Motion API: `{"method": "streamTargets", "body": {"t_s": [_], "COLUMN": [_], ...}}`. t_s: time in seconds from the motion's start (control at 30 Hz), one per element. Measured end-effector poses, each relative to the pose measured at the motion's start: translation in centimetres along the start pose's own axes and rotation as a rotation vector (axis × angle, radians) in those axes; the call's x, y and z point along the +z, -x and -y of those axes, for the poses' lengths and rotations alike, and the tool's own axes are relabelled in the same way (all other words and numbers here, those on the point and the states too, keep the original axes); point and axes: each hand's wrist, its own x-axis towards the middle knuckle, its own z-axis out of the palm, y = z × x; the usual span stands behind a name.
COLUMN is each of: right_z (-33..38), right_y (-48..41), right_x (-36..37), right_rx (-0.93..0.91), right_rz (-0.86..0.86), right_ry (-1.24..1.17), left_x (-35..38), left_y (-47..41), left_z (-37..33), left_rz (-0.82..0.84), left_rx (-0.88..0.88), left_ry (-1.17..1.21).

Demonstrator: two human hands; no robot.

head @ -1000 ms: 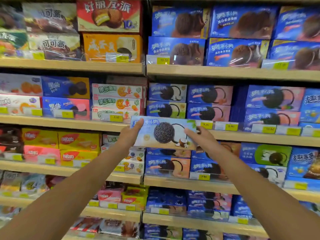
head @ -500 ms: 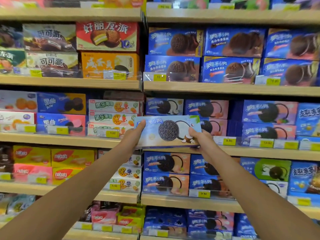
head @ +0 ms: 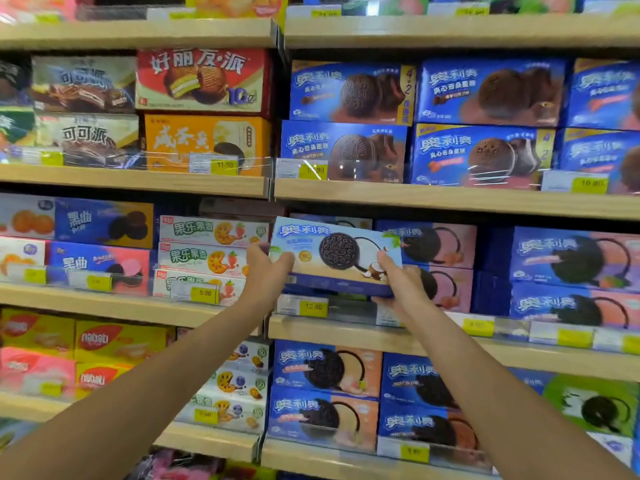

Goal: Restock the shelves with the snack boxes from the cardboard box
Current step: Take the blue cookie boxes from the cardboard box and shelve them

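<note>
At nine o'clock in the frame, the left bay holds blue-and-pink cookie boxes [head: 100, 265]. Yellow wafer boxes [head: 117, 341] sit one shelf lower, at about eight. Just inward of these is a stack of three white fruit-biscuit boxes [head: 207, 258], with a yellow price tag [head: 204, 293] clipped in front of the lowest one.

The left hand [head: 266, 268] is stretched up close beside that stack and grips the left end of the snack box [head: 332, 258]. Its thumb lies on the front face near the lower corner, and its fingers wrap round the end, out of sight.

The snack box is light blue, printed with a dark sandwich cookie and coconut. It is near the frame's centre, at the leftmost slot of the right bay, above the middle shelf [head: 346, 332]. It is tilted, with its face toward the camera and its top edge sloping down to the right.

At twelve o'clock from it, the upper shelf board [head: 450, 200] hangs close overhead, and a sliver of another box [head: 332, 220] shows behind its top edge. At six o'clock a shelf-edge tag [head: 313, 306] sits just below. Whether its base rests on anything cannot be told.

At five o'clock from the box, the right hand [head: 401, 285] grips the lower right corner, thumb across the face and fingers curled underneath. At three o'clock, two stacked pink-fronted boxes [head: 446, 244] stand just behind that hand. Farther right are larger blue boxes [head: 571, 258].
</note>
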Motion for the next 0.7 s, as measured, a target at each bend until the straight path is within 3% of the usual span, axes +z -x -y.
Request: {"method": "streamTargets", "body": {"t_s": [0.13, 0.3, 0.47, 0.7], "right_z": [0.0, 0.0, 0.0, -0.1], "right_y": [-2.3, -4.3, -6.1, -8.2], "right_x": [1.3, 2.8, 3.6, 3.8], "right_rx": [0.019, 0.033, -0.051, -0.123], "right_rz": [0.097, 0.166, 0.142, -0.047], "right_ry": [-0.008, -0.062, -0.048, 0.009], "left_x": [0.7, 1.2, 1.7, 4.7], "left_y": [-1.1, -3.2, -5.2, -7.2], "left_z": [0.3, 0.6, 1.0, 1.2], "left_rz": [-0.081, -0.147, -0.115, -0.197], "left_rx": [0.066, 0.148, 0.066, 0.084], "left_ry": [0.000, -0.162, -0.196, -0.494]}}
